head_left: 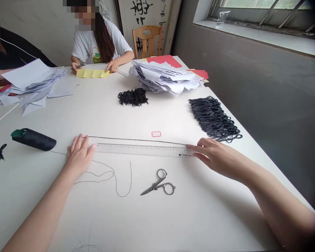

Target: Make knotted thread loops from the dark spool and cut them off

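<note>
A clear ruler (141, 149) lies flat across the white table (152, 217). A black thread (136, 139) is stretched straight along its far edge. My left hand (79, 154) lies flat at the ruler's left end, fingers stretched out, pressing the thread down. My right hand (212, 154) rests at the ruler's right end, fingers pressed together on the thread's end. Slack thread (112, 176) loops toward me from the left hand and runs to a black thread spool (34, 139) lying on its side at the left.
Small scissors (159, 183) lie near me, below the ruler. Two heaps of black cord loops (212, 117) (133, 97) sit beyond, with paper stacks (165, 77) (31, 85) behind. A person at the far end handles yellow paper (92, 73); another person's sleeve (18, 49) shows at the left.
</note>
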Demonstrator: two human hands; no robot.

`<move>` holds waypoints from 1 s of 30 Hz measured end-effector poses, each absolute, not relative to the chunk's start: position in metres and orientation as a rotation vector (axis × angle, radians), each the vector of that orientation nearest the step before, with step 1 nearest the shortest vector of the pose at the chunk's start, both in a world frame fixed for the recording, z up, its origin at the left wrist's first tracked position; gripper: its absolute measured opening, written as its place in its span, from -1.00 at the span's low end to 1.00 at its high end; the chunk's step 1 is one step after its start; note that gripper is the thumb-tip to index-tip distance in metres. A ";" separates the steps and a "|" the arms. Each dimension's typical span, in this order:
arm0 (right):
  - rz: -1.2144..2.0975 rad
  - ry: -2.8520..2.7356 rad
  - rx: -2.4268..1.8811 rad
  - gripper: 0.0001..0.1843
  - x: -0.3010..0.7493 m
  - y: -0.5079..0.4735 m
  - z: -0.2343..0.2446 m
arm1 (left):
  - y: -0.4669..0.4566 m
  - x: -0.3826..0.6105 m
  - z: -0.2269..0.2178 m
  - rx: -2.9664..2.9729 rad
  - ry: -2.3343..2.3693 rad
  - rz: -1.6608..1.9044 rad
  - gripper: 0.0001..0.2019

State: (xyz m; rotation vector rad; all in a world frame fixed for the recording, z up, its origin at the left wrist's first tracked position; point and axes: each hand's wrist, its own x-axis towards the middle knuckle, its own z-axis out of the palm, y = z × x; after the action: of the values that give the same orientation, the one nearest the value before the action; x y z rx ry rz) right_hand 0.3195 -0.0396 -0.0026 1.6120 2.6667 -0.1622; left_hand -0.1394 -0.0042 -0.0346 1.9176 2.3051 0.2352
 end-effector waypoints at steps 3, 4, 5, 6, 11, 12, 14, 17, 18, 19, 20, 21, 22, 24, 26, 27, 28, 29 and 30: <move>-0.061 2.616 1.640 -0.55 0.310 -0.038 -0.005 | -0.003 -0.139 -0.035 1.917 2.314 0.209 -0.32; -0.012 2.586 1.665 -0.55 0.306 -0.035 -0.006 | -0.002 -0.139 -0.035 1.922 2.317 0.196 -0.32; 0.036 2.549 1.689 -0.54 0.302 -0.031 -0.007 | 0.000 -0.139 -0.035 1.933 2.319 0.181 -0.32; 0.077 2.511 1.709 -0.53 0.298 -0.025 -0.008 | 0.002 -0.139 -0.034 1.953 2.319 0.168 -0.33; 0.178 2.383 1.820 -0.52 0.288 0.021 -0.011 | 0.024 -0.137 -0.032 2.072 2.296 0.143 -0.35; 0.182 2.371 1.843 -0.52 0.287 0.029 -0.012 | 0.029 -0.136 -0.032 2.079 2.292 0.141 -0.35; 0.185 2.351 1.882 -0.53 0.287 0.042 -0.013 | 0.038 -0.133 -0.032 2.089 2.293 0.139 -0.35; 0.196 2.323 1.927 -0.54 0.288 0.051 -0.016 | 0.048 -0.131 -0.035 2.089 2.325 0.166 -0.35; 0.204 2.316 1.941 -0.54 0.288 0.052 -0.017 | 0.050 -0.131 -0.036 2.081 2.339 0.186 -0.36; 0.213 2.311 1.955 -0.54 0.288 0.052 -0.019 | 0.052 -0.131 -0.038 2.069 2.352 0.212 -0.37; 0.223 2.308 1.967 -0.53 0.288 0.052 -0.020 | 0.053 -0.132 -0.039 2.059 2.359 0.244 -0.38; 0.233 2.309 1.977 -0.53 0.288 0.052 -0.022 | 0.055 -0.133 -0.041 2.052 2.361 0.280 -0.39; 0.244 2.312 1.986 -0.52 0.288 0.052 -0.024 | 0.056 -0.134 -0.043 2.047 2.359 0.315 -0.40; 0.266 2.323 1.998 -0.51 0.287 0.052 -0.029 | 0.057 -0.135 -0.046 2.038 2.348 0.377 -0.41; 0.293 2.338 2.008 -0.51 0.287 0.053 -0.031 | 0.056 -0.136 -0.047 2.025 2.339 0.455 -0.42; 0.306 2.346 2.012 -0.50 0.287 0.053 -0.031 | 0.055 -0.136 -0.047 2.028 2.329 0.513 -0.42; 0.321 2.355 2.017 -0.49 0.287 0.053 -0.030 | 0.053 -0.136 -0.046 2.049 2.310 0.577 -0.43; 0.338 2.362 2.024 -0.48 0.288 0.052 -0.028 | 0.050 -0.135 -0.044 2.084 2.284 0.639 -0.44; 0.360 2.370 2.038 -0.47 0.288 0.050 -0.024 | 0.046 -0.133 -0.041 2.128 2.253 0.690 -0.45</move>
State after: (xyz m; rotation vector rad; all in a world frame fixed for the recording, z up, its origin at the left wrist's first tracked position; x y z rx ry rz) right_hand 0.2877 0.0502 -0.0236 2.0376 2.3700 0.3604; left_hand -0.1335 0.0459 -0.0410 2.1278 2.2533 0.6898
